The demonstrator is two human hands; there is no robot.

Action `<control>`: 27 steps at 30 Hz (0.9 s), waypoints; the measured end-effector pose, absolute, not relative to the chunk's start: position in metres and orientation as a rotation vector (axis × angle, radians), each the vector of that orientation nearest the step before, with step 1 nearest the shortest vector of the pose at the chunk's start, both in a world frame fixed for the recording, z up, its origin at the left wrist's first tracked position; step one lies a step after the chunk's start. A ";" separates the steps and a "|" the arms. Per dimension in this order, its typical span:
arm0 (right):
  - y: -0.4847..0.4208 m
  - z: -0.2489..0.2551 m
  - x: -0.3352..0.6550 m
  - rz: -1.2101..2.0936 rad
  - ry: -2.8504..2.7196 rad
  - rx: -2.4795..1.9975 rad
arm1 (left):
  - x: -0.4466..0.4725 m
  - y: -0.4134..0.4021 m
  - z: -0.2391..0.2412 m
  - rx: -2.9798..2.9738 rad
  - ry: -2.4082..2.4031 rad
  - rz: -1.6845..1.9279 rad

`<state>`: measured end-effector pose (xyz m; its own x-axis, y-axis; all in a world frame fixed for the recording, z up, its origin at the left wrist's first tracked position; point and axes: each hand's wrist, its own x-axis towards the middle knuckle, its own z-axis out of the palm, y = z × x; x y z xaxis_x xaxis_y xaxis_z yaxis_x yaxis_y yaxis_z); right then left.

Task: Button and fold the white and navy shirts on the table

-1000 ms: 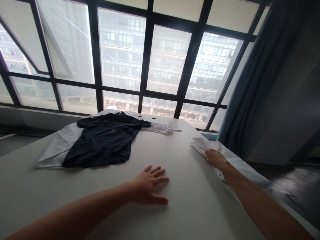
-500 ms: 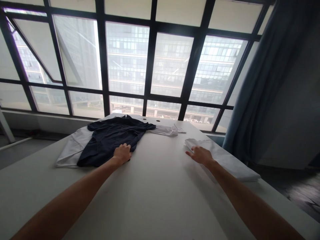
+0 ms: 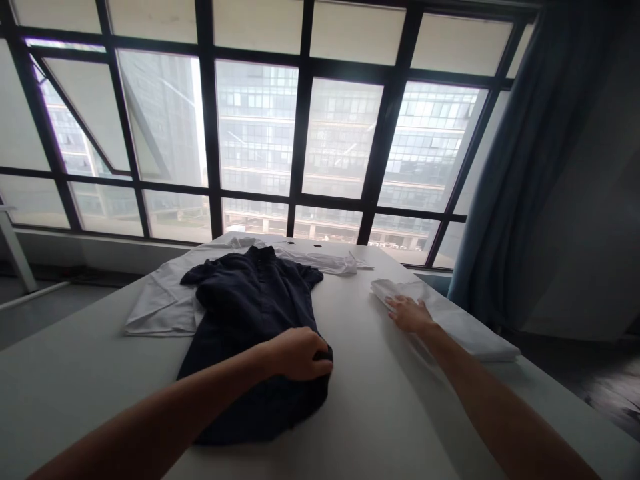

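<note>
- Nearby, the left hand [image 3: 299,353] is bunched on the lower hem of the dark shirt [image 3: 250,307]. Its fingers [image 3: 318,353] are curled tight into the soft, matte navy cloth, which puckers under the grip.
- That shirt lies lengthwise in the middle of the tabletop [image 3: 385,413], collar toward the far end and short sleeves spread. The hem closest to the person is rumpled.
- Off to the right, the right hand [image 3: 411,313] rests flat, fingers loosely spread and holding nothing. It lies on the folded white cloth [image 3: 470,330], a long smooth strip along the tabletop's right edge.
- Between the two hands runs a broad bare stretch of pale, smooth tabletop, with more open surface toward the near edge.
- Behind the dark shirt, and partly under it, a white shirt [image 3: 160,303] lies flattened. One creased sleeve trails right near the far edge.
- Beyond stands a tall window [image 3: 260,133] with black frames. A grey-blue curtain [image 3: 505,193] hangs in folds at its right, above a dark floor [image 3: 600,393].
</note>
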<state>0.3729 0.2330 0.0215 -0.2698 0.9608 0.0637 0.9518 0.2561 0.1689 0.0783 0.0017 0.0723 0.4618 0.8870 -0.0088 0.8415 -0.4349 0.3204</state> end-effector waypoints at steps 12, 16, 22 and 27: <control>0.247 0.004 0.363 0.265 2.407 2.005 | -0.005 0.060 0.023 2.399 1.849 0.191; 0.228 0.004 0.297 0.166 2.785 1.644 | 0.006 0.057 0.004 2.404 1.802 0.109; 0.214 0.005 0.219 -0.052 3.125 1.361 | 0.041 0.019 0.011 2.460 1.632 0.028; 0.223 0.004 0.209 -0.044 2.933 1.468 | 0.053 -0.011 0.030 2.520 1.354 0.102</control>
<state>0.2094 0.2232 0.0045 -0.5919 0.7983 0.1111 0.7947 0.6010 -0.0853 0.0528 -0.0113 0.0303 0.5590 0.8264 -0.0685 0.8067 -0.5228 0.2754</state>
